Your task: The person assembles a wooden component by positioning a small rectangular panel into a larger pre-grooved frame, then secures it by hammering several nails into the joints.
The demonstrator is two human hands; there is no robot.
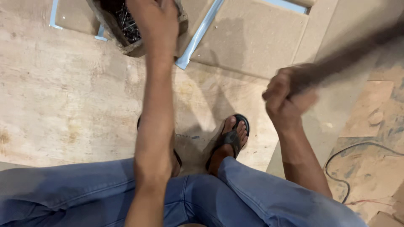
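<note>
Head view, looking straight down at a squatting person in blue jeans (235, 197).

Left hand (158, 19): top centre of the frame, arm stretched up from the lower middle. The hand rests on or in a worn, dark-rimmed container (126, 35) at the upper left of centre. Inside the container, a heap of thin dark metal pieces (128, 23), likely nails; too small to be sure. The fingers are cut off by the top edge and hidden by the back of the hand, so I cannot tell whether they are spread or pinched on anything.

Right hand (286, 98): right of centre, fist closed around a dark wooden handle (349, 56) that runs up and right to the frame's edge. Handle and hand are motion-blurred; the head of the tool is out of frame.

Surroundings: a tan fibreboard panel (252, 38) lies at the upper centre-right, edged by a light blue strip (200, 35) that runs diagonally just beside the container. Below it, a pale, scuffed plywood floor (63, 96) fills the left half. One foot in a dark sandal (230, 141) sits at centre, between the two forearms. A thin dark cable (341, 164) loops across the floor at the lower right, well apart from both hands.
</note>
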